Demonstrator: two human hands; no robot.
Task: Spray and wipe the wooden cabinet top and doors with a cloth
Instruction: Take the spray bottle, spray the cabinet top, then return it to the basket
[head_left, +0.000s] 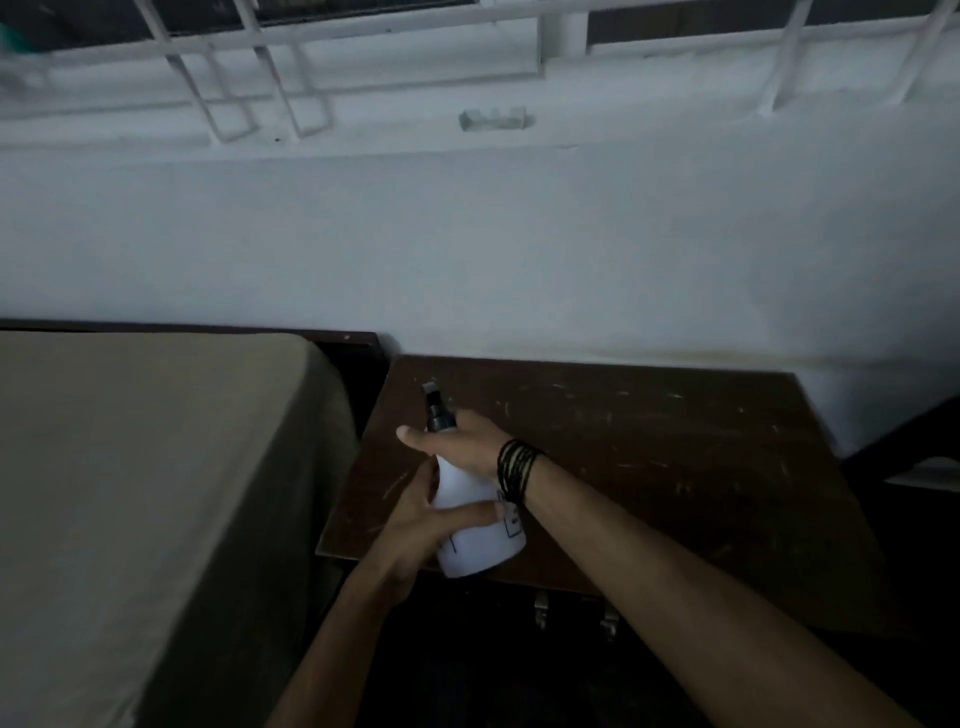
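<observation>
- The white plastic spray bottle with a black nozzle head (475, 512) is held in the air over the front-left part of the dark brown wooden cabinet top (649, 467), tilted, nozzle pointing away toward the rear-left corner.
- The right hand (457, 441) grips the bottle's neck and shoulder from the right side, fingers curled round it just below the black nozzle head; a stack of thin black wrist bands (517, 470) sits on its wrist.
- The left hand (431, 519) holds the lower body of the bottle from the left, thumb laid across the white front face.
- The cabinet top shows pale scuff marks across its surface; its rear edge meets the light blue painted wall (467, 249).
- 2 metal door handles (574, 613) show below the cabinet's front edge.
- A beige fabric-covered mattress (145, 467) lies just beside the cabinet's left edge.
- A white window grille (260, 78) runs above the wall.
</observation>
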